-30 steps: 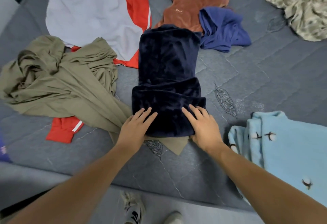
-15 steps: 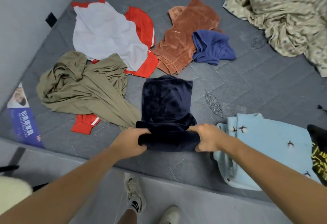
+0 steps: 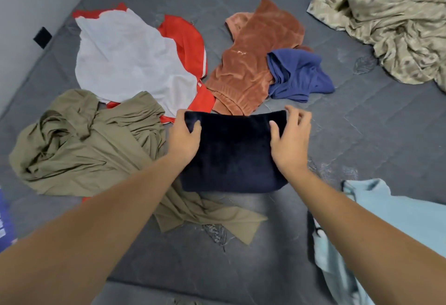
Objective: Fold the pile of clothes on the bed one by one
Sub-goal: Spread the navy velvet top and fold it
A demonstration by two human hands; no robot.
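A dark navy velvety garment (image 3: 233, 152) lies folded into a compact rectangle on the grey quilted bed (image 3: 376, 136). My left hand (image 3: 184, 136) grips its far left corner, thumb on top and fingers curled under the edge. At the far right corner, my right hand (image 3: 290, 136) has its thumb on top of the cloth while the fingers spread loosely past the edge. Around it lie unfolded clothes: an olive garment (image 3: 87, 143) to the left, a white and red shirt (image 3: 135, 61), a rust velvety piece (image 3: 251, 63) and a blue piece (image 3: 298, 75) behind.
A folded light blue fleece (image 3: 391, 227) lies at the right near the bed's front edge. A crumpled beige patterned sheet (image 3: 395, 22) fills the far right corner. A grey wall runs along the left side. The mattress's near edge is at the bottom.
Both hands carried the near folded end of the navy garment forward over the rest, doubling it into a short rectangle. The hands now sit at its far corners.
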